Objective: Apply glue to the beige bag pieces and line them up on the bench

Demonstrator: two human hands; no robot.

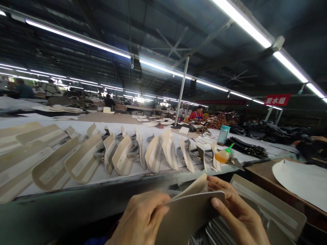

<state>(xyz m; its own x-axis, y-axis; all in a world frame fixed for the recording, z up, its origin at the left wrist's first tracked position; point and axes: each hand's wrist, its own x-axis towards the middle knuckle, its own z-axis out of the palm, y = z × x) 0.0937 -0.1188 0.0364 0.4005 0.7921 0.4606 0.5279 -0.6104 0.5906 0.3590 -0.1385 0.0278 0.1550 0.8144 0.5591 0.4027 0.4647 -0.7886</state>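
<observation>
A grey-beige panel (pixel 187 212) with a rounded corner is held up between my two hands, low in the view. My left hand (pixel 143 216) pinches its left edge between thumb and fingers. At the upper right corner, my right hand (pixel 236 211) grips the panel, thumb on the near face and fingers behind, where a cream layer (pixel 195 187) stands partly apart from it. Below my right hand lies a stack of grey pieces (pixel 217 233). Another flat beige panel (pixel 270 207) with a pale strip is behind that hand.
Several curved beige pieces (pixel 125 156) line the white-covered table (pixel 150 178). A bottle of orange liquid with a green nozzle (pixel 222 156) and a blue-lidded cup (pixel 223 135) stand at its right. A person in red (pixel 196 114) sits farther back, near a pole (pixel 182 92).
</observation>
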